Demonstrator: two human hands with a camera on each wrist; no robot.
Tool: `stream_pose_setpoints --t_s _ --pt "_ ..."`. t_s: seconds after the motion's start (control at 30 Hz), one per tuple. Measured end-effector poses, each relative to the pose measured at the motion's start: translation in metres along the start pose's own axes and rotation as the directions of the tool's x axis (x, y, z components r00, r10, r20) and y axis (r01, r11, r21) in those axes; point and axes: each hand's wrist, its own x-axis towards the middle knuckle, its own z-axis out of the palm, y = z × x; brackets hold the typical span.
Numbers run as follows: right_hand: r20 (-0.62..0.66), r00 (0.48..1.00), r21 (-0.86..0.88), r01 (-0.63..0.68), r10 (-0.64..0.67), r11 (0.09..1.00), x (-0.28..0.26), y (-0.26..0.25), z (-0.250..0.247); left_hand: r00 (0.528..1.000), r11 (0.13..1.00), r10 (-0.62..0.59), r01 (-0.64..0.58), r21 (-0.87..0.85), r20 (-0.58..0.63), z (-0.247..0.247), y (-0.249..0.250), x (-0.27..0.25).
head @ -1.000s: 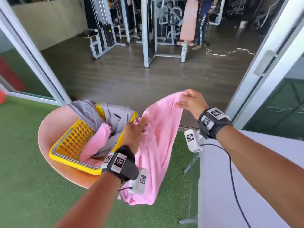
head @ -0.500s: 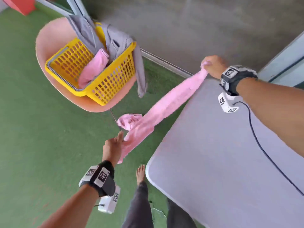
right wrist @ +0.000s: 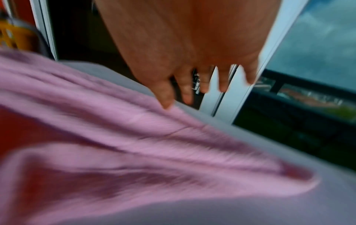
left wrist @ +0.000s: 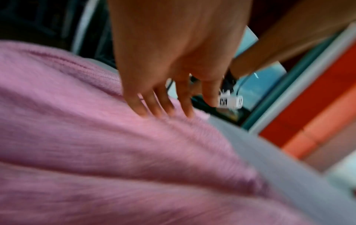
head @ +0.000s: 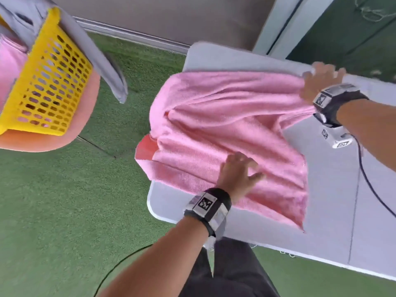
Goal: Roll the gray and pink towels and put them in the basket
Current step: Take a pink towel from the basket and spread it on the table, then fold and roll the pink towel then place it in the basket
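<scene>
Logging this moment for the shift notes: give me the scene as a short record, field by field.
pink towel: spread wrinkled over the table's left end, not yet rolled, one edge hanging off
table: grey-white, on green turf
left hand: fingers straight, pressing flat on the towel
right hand: at the towel's far corner, fingers extended; no clear pinch visible
basket: yellow, on a pink chair seat, left of the table
gray towel: draped over the basket rim, unrolled
other pink cloth: inside the basket
</scene>
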Motion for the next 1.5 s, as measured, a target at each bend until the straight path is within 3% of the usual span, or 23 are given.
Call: stream_pose_setpoints --t_s 0.07,0.13,0.2,0.33,0.5,0.67,0.8,1.13,1.27,1.4,1.5 --pt "0.056 0.981 0.105 0.181 -0.187 0.978 -0.012 -0.027 0.025 0.999 0.914 -0.015 0.032 0.405 -0.045 -0.002 -0.038 -0.003" --pt "0.123 0.957 0.204 0.236 -0.264 0.950 -0.022 -0.059 0.049 0.997 0.803 -0.016 -0.029 0.595 0.070 0.000 -0.070 -0.001" --pt "0.172 0.953 0.231 0.209 -0.251 0.950 -0.028 -0.071 0.070 0.992 0.770 0.021 -0.094 0.631 0.123 0.008 -0.081 0.001" --pt "0.149 0.959 0.237 0.201 -0.240 0.951 -0.024 -0.041 0.091 0.995 0.764 0.009 -0.069 0.642 0.096 0.036 -0.073 0.013" --pt "0.140 0.972 0.253 0.149 -0.188 0.956 -0.024 0.056 0.111 0.992 0.767 0.039 -0.107 0.632 0.121 0.105 -0.012 0.047" --pt "0.205 0.972 0.182 0.074 -0.111 0.980 -0.038 0.199 0.122 0.987 0.760 0.050 -0.138 0.635 0.154 0.204 0.078 0.091" --pt "0.228 0.966 0.168 0.085 -0.123 0.982 -0.051 0.310 0.137 0.992 0.728 0.032 -0.107 0.677 0.122 0.292 0.156 0.119" --pt "0.278 0.956 0.253 -0.165 0.091 0.953 -0.088 0.556 0.174 0.983 0.783 -0.014 -0.102 0.614 0.182 0.479 0.329 0.189" --pt "0.279 0.940 0.304 -0.282 0.198 0.910 -0.098 0.606 0.188 0.971 0.875 -0.061 -0.059 0.481 0.229 0.533 0.376 0.212" --pt "0.207 0.940 0.395 -0.335 0.272 0.855 -0.100 0.611 0.198 0.938 0.909 -0.121 -0.027 0.416 0.325 0.545 0.414 0.219" --pt "0.133 0.889 0.556 -0.433 0.438 0.710 -0.116 0.595 0.196 0.892 0.889 -0.158 -0.058 0.454 0.423 0.524 0.421 0.219"
